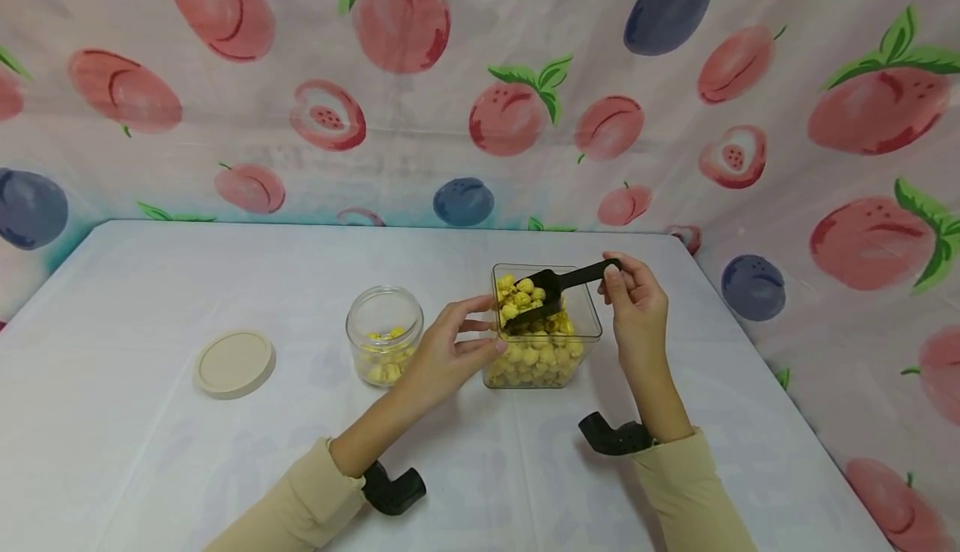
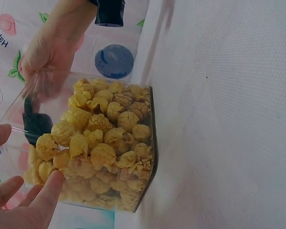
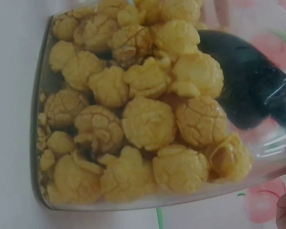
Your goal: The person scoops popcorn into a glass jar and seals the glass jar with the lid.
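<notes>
Now, from my head camera: my right hand (image 1: 637, 306) pinches the end of the black scoop (image 1: 558, 285) by its handle, fingers curled round it, and the scoop's bowl sits above the square clear tub (image 1: 546, 339), heaped with yellow popcorn (image 1: 517, 293). My left hand (image 1: 450, 352) rests against the tub's left wall, fingers straight and loose, thumb up near the rim, steadying rather than clutching. The tub stands on the white table (image 1: 150, 452), just right of centre, more than half full. Just left of my left hand is a small round glass jar (image 1: 384, 343), lid off, with a little popcorn in the bottom. Its pale round lid (image 1: 235, 363) lies flat, well apart to the left. Fruit-print cloth (image 1: 450, 77) hangs all round behind.

Over to my left wrist camera: the tub (image 2: 148, 143) fills the middle, popcorn (image 2: 105, 138) packed against its clear wall. My left fingertips (image 2: 50, 183) touch that wall at the bottom left, fingers stretched out, and the scoop (image 2: 35, 121) shows dark through the plastic. My right hand (image 2: 47, 52) is beyond it, at the top.

And my right wrist camera, close up: popcorn (image 3: 148, 119) pressed against the tub (image 3: 40, 119), the scoop (image 3: 250, 90) dark at the right behind the kernels. Only a knuckle shows at the corner, so I can't tell my grip from here.
</notes>
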Demonstrator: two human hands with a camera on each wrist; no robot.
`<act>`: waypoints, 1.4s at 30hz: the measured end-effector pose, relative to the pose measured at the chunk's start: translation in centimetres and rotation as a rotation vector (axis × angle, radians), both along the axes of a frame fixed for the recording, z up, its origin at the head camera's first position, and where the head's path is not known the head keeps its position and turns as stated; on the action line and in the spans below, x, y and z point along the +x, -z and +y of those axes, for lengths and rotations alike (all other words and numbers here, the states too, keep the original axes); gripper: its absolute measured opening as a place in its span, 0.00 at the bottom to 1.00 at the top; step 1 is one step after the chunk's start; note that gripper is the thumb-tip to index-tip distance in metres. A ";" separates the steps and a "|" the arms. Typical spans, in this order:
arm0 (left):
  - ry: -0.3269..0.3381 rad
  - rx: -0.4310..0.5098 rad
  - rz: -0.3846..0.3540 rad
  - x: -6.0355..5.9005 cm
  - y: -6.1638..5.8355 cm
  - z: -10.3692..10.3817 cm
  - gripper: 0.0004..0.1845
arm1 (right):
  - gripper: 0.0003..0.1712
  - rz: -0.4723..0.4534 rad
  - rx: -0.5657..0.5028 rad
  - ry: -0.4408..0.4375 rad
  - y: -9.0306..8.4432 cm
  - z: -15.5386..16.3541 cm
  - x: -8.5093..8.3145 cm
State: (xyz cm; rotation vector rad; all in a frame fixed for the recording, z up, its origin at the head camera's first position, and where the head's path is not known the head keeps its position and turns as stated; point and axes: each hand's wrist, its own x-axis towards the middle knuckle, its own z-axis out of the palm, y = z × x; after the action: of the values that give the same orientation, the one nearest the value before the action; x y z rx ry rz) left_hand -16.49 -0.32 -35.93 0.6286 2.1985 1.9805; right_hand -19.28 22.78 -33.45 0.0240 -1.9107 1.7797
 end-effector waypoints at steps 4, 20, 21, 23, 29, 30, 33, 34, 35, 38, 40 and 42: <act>-0.001 0.001 0.000 0.0 0.0 0.0 0.30 | 0.14 -0.005 0.010 -0.001 0.1 -0.2 0.0; 0.005 0.001 0.002 0.0 0.0 0.1 0.30 | 0.13 -0.052 -0.049 -0.073 0.1 -0.7 0.0; 0.006 0.001 0.001 0.0 0.0 0.0 0.30 | 0.13 -0.056 -0.054 -0.074 0.1 -0.6 0.0; 0.007 0.003 0.002 0.0 0.0 0.0 0.30 | 0.13 -0.065 -0.075 -0.076 0.1 -0.6 0.0; 0.010 0.008 0.001 0.0 0.1 0.0 0.30 | 0.13 -0.102 -0.187 -0.096 0.2 -0.3 -0.3; 0.010 0.009 -0.001 0.0 0.1 0.0 0.30 | 0.13 -0.114 -0.202 -0.097 0.2 -0.2 -0.3; 0.011 0.008 -0.004 -0.1 0.1 0.0 0.30 | 0.13 -0.147 -0.250 -0.093 0.2 -0.1 -0.4; 0.012 0.007 -0.005 -0.1 0.1 0.0 0.30 | 0.12 -0.155 -0.269 -0.091 0.2 0.0 -0.4; 0.013 0.008 -0.005 -0.1 0.1 0.0 0.30 | 0.12 -0.163 -0.285 -0.089 0.2 0.1 -0.4; 0.013 0.008 -0.005 0.0 0.1 0.0 0.30 | 0.11 -0.161 -0.344 -0.093 0.2 0.3 -0.5; 0.012 0.009 -0.005 0.0 0.1 0.0 0.30 | 0.11 -0.155 -0.368 -0.096 0.2 0.3 -0.5; 0.007 0.010 -0.007 0.1 0.1 0.0 0.30 | 0.11 -0.150 -0.382 -0.097 0.2 0.4 -0.5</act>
State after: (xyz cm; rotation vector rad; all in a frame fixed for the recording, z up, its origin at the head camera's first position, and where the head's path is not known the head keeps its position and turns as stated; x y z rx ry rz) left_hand -16.44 -0.35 -35.99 0.6297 2.1806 1.9884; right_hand -19.82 23.18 -33.69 -0.1586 -1.6586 2.2414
